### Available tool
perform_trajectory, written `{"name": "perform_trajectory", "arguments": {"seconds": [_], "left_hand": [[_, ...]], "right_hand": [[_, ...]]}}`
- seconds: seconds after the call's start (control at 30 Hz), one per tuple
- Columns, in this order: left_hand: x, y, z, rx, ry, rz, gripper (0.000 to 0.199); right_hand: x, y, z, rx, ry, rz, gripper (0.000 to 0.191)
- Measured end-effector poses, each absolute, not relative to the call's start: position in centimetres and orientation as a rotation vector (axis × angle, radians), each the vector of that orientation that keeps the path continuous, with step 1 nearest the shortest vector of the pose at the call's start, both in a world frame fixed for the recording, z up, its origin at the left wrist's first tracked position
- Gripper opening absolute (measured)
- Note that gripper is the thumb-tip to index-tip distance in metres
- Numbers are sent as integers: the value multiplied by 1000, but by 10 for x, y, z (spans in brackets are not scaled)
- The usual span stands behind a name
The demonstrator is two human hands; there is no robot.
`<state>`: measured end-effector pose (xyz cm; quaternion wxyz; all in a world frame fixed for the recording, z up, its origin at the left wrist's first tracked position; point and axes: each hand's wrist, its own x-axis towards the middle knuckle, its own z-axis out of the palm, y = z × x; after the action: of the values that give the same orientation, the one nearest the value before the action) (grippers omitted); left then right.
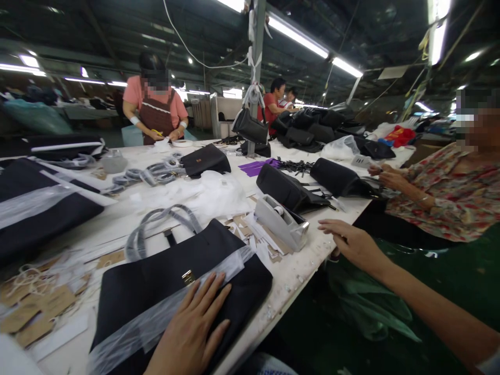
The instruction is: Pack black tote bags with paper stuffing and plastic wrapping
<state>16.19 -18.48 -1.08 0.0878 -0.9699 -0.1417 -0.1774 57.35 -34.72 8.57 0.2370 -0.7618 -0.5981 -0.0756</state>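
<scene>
A black handbag (148, 284) lies flat on the table in front of me, its handles (135, 237) wrapped in clear film. Across its front runs a translucent plastic strip (128, 328), just below a gold clasp (188, 276). My left hand (195, 323) rests flat on the bag and the strip, fingers stretched out. To the right, my right hand (351, 242) hangs in the air by the table edge, fingers extended with nothing visible in them. Nearest to it is a grey tape dispenser (279, 221).
Brown tags (42, 312) with strings lie at the left. White plastic sheeting (211, 192) and more black bags (283, 187) cover the table's middle. One person (156, 104) works across the table; another, in a floral shirt (461, 192), sits at the right. A post (258, 57) rises behind.
</scene>
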Motion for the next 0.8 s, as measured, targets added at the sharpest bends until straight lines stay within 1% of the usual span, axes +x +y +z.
{"name": "perform_trajectory", "arguments": {"seconds": [0.03,0.1,0.13,0.2,0.27,0.33,0.4,0.5,0.6,0.8], "left_hand": [[162,-186,-9,-2914,-440,-500,63],[161,-189,-4,-2964,-480,-445,60],[161,-190,-2,-2986,-495,-426,59],[161,-191,1,-3025,-518,-406,58],[162,-191,3,-3048,-527,-403,57],[162,-192,3,-3050,-533,-402,57],[162,-191,3,-3045,-529,-408,57],[162,-191,1,-3038,-514,-410,58],[162,-190,-1,-3017,-507,-376,60],[162,-191,3,-3029,-520,-334,59]], "right_hand": [[564,-341,88,-2009,-1685,-231,34],[545,-331,93,-1898,-1702,-206,25],[537,-327,95,-1876,-1670,-142,22],[528,-322,97,-1876,-1579,106,21],[524,-320,96,-1867,-1495,448,26],[524,-321,89,-1815,-1387,740,37],[524,-324,79,-1740,-1218,900,47],[518,-328,65,-1648,-1002,944,55],[506,-328,57,-1645,-990,870,48],[471,-304,50,-1631,-1228,657,37]]}}
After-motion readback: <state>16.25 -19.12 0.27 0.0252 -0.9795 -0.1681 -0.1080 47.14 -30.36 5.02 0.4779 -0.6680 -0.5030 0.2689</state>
